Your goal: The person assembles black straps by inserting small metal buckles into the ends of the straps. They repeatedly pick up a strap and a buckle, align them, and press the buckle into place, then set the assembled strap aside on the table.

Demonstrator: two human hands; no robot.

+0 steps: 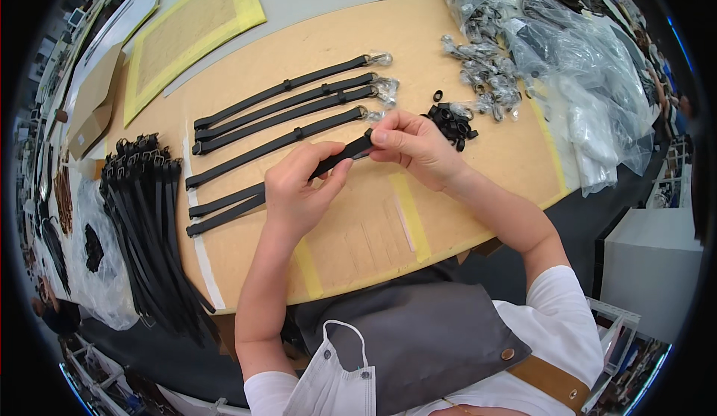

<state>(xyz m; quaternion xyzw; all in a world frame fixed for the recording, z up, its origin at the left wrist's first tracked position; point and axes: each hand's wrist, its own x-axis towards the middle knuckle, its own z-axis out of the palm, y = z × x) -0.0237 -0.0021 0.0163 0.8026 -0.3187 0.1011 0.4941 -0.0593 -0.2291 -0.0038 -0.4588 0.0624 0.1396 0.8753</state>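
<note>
A black strap (249, 202) lies doubled on the table and runs up into both of my hands. My left hand (305, 184) is closed on it, with thumb and fingers pinching its flat sides. At the strap's far end, my right hand (412, 146) pinches a small black piece that looks like a strap loop (369, 134); the fingers partly hide it. Beyond my hands several black straps (258, 146) lie side by side, with loops around them and plastic-wrapped metal clasps (379, 59) at their right ends. Just past my right hand sits a pile of small black loops (452, 123).
At the left table edge hangs a thick bundle of black straps with buckles (142, 192). Plastic-wrapped metal clasps (489, 80) and clear plastic bags (579, 65) cover the right side. A yellow-taped board (196, 35) and brown cardboard (97, 106) lie at the far left.
</note>
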